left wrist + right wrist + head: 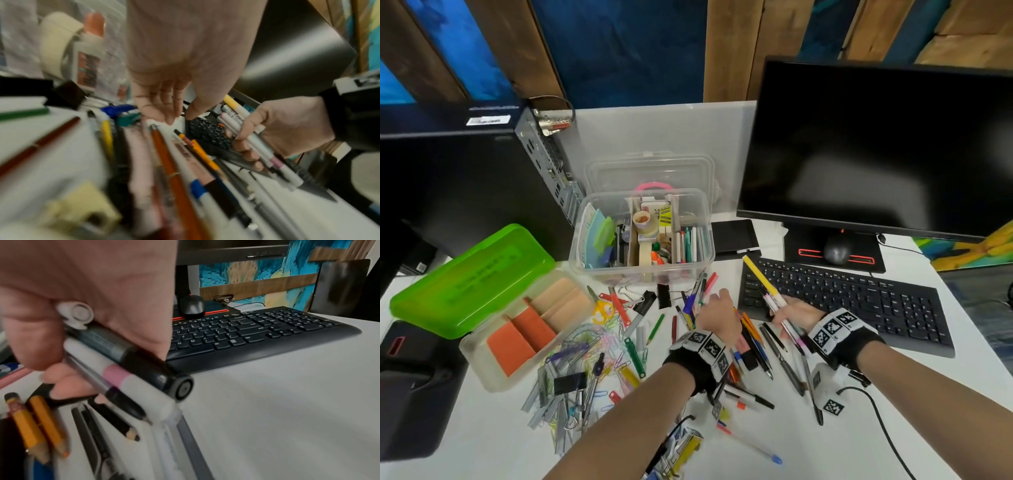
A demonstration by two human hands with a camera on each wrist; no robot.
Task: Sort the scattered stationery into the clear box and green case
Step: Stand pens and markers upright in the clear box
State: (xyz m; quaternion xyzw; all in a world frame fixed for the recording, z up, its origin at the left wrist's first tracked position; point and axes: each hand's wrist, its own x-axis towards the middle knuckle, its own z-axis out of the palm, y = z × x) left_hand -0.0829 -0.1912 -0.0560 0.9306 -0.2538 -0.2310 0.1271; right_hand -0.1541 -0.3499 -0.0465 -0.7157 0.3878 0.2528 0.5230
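Note:
My left hand (717, 303) hovers palm down over the scattered pens and pencils (756, 346) in front of the clear box (643, 274). In the left wrist view its fingers (156, 104) hang relaxed over the pile and hold nothing. My right hand (789, 310) grips a bundle of markers and pens (774, 294) at the keyboard's near left corner; a yellow-capped one sticks out toward the box. The bundle (127, 369) includes a black marker and a white one with a pink band. The green case (472, 281) lies open at the left, with orange dividers in its base (482, 363).
A black keyboard (859, 301), a mouse (835, 251) and a monitor (876, 144) fill the right side. A computer tower (465, 178) stands behind the green case. Paper clips, binder clips and scissors (585, 346) litter the table's left half. A black cable (883, 421) trails from my right wrist.

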